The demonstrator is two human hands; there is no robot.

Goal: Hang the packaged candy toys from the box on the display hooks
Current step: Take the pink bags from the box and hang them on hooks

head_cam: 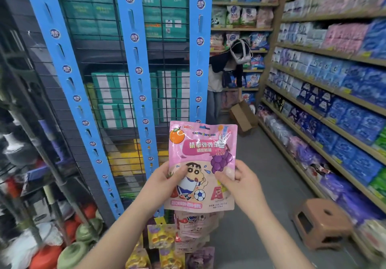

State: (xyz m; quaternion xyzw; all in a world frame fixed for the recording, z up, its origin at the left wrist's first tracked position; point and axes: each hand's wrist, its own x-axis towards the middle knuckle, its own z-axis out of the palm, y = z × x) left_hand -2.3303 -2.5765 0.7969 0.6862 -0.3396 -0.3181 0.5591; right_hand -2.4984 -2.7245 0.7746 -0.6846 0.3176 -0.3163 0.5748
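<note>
1. Shelving [334, 92] runs along the right side, stocked with blue, pink and white packs.
2. Three blue display strips [139, 59] stand against a wire grid [167, 59]; each carries a column of slots and round logos.
3. A brown stool [321, 220] stands on the floor beside the shelving.
4. A cardboard box [243, 115] sits tilted on the floor farther down the aisle.
5. The pink candy toy pack [201, 164] is held upright in front of the strips, above hung packs [194, 227] lower down.
6. The left hand [165, 183] pinches the pack's lower left edge, thumb on the front.
7. The right hand [244, 185] pinches its lower right edge likewise.
</note>
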